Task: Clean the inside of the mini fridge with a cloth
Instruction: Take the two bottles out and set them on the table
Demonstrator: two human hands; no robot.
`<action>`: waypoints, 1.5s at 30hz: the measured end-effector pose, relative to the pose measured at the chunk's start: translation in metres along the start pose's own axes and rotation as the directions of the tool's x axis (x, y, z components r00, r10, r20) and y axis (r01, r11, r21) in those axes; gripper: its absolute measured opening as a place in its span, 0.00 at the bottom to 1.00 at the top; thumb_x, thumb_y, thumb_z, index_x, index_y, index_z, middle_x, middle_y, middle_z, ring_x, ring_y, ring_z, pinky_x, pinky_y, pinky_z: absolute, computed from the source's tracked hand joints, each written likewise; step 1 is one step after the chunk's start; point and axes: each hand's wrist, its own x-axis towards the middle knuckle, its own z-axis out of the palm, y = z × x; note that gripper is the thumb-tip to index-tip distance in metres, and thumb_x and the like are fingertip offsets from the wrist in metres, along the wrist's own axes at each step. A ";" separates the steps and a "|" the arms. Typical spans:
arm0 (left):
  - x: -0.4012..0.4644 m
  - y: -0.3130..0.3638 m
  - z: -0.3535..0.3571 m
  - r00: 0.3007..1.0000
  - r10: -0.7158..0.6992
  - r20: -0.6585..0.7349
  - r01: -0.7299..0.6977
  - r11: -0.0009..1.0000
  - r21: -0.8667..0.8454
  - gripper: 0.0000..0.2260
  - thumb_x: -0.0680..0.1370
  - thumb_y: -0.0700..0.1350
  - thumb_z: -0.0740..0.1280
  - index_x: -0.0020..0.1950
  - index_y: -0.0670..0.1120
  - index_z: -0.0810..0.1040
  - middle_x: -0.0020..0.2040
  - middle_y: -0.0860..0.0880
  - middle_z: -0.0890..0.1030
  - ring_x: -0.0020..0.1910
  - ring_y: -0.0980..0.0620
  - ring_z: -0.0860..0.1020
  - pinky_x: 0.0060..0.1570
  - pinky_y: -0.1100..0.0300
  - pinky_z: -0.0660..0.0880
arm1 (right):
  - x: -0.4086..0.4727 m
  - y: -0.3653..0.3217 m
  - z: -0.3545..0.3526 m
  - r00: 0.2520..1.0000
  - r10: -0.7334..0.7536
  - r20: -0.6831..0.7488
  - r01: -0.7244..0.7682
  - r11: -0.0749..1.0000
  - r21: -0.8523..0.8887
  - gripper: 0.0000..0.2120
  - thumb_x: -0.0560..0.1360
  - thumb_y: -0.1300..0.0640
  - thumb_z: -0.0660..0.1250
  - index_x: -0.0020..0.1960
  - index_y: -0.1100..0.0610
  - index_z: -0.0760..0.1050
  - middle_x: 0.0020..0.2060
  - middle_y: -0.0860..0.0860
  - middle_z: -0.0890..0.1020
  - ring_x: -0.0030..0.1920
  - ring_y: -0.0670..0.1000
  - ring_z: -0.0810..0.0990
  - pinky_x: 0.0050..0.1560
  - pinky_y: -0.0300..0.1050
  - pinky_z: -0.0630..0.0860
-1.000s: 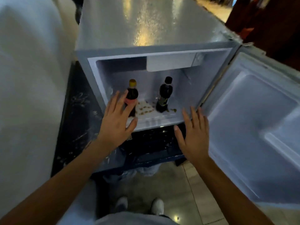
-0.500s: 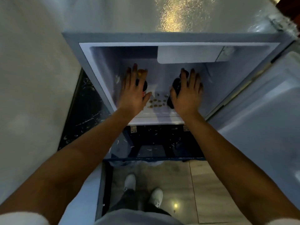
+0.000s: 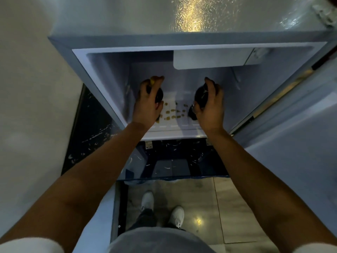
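The mini fridge (image 3: 78, 57) stands open in front of me, grey outside and white inside. Two dark bottles stand on its floor. My left hand (image 3: 145, 108) grips the yellow-capped bottle (image 3: 159, 94) on the left. My right hand (image 3: 211, 108) grips the black-capped bottle (image 3: 200, 93) on the right. Several brownish crumbs (image 3: 173, 112) lie on the fridge floor between the two bottles. No cloth is in view.
The fridge door (image 3: 291, 161) hangs open at the right. A small white freezer flap (image 3: 209, 59) sits at the top of the cavity. The fridge rests on a dark scratched stand (image 3: 91, 128). A pale wall (image 3: 27, 88) is close on the left. My white shoes (image 3: 147, 199) stand on tiles.
Both hands have reached from in front of the fridge into it and curled round the two bottles. The view has moved closer and looks more steeply down.
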 end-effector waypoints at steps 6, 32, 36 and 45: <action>-0.004 -0.003 -0.011 0.998 0.010 0.060 -0.004 0.996 -0.085 0.37 0.75 0.40 0.71 0.76 0.60 0.58 0.75 0.44 0.64 0.72 0.40 0.68 0.67 0.42 0.73 | -0.008 -0.005 -0.011 0.999 -0.017 0.041 0.016 1.000 0.005 0.35 0.73 0.65 0.71 0.76 0.51 0.64 0.69 0.59 0.67 0.67 0.51 0.69 0.68 0.38 0.64; -0.209 -0.045 -0.172 0.942 -0.297 -0.157 0.238 0.919 -0.313 0.44 0.66 0.44 0.80 0.75 0.56 0.60 0.68 0.47 0.73 0.61 0.55 0.78 0.61 0.65 0.75 | -0.144 -0.158 -0.017 0.880 -0.273 0.389 0.165 0.943 0.289 0.33 0.67 0.53 0.80 0.67 0.58 0.71 0.63 0.54 0.72 0.59 0.41 0.69 0.64 0.27 0.65; -0.207 -0.086 -0.181 0.924 -0.336 -0.184 0.294 0.930 -0.223 0.42 0.66 0.43 0.80 0.74 0.52 0.62 0.67 0.49 0.70 0.61 0.55 0.75 0.59 0.72 0.72 | -0.147 -0.183 0.026 0.838 -0.277 0.470 0.144 0.944 0.298 0.34 0.67 0.52 0.80 0.69 0.54 0.70 0.64 0.50 0.71 0.63 0.46 0.73 0.65 0.32 0.67; -0.178 -0.163 -0.182 0.927 -0.290 -0.236 0.263 0.955 -0.139 0.40 0.68 0.45 0.79 0.75 0.48 0.63 0.66 0.45 0.71 0.62 0.52 0.73 0.61 0.65 0.73 | -0.134 -0.214 0.131 0.858 -0.227 0.461 0.117 0.960 0.255 0.29 0.68 0.54 0.79 0.65 0.55 0.69 0.63 0.52 0.71 0.61 0.50 0.74 0.59 0.44 0.74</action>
